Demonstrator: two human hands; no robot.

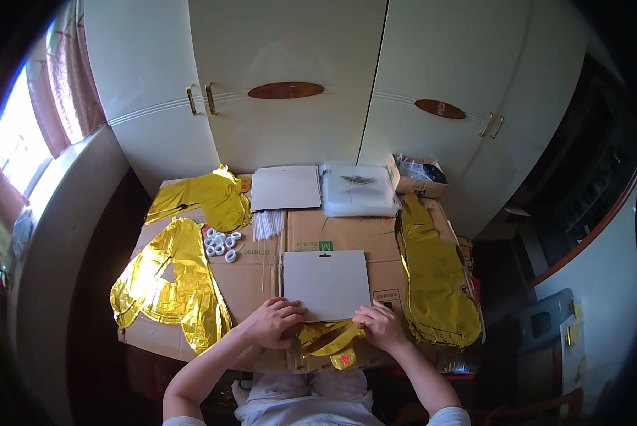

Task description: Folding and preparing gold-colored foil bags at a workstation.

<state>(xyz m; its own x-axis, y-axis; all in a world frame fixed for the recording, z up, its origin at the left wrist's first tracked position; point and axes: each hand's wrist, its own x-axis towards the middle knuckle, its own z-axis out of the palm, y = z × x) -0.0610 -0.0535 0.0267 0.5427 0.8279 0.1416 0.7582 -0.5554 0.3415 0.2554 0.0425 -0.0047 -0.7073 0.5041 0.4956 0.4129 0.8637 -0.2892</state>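
A grey-white flat card with a small hang slot lies in front of me on the cardboard-covered table. Just below its near edge sits a folded gold foil balloon, with a small red mark on its tab. My left hand rests by the card's near left corner, fingers over the edge and thumb apart. At the near right corner my right hand pinches the foil balloon's upper right end. Part of the foil under the fingers is hidden.
Gold foil balloons lie at left, back left and right. White ribbon rolls, white sticks, a card stack, clear plastic bags and an open box stand further back. A cabinet rises behind the table.
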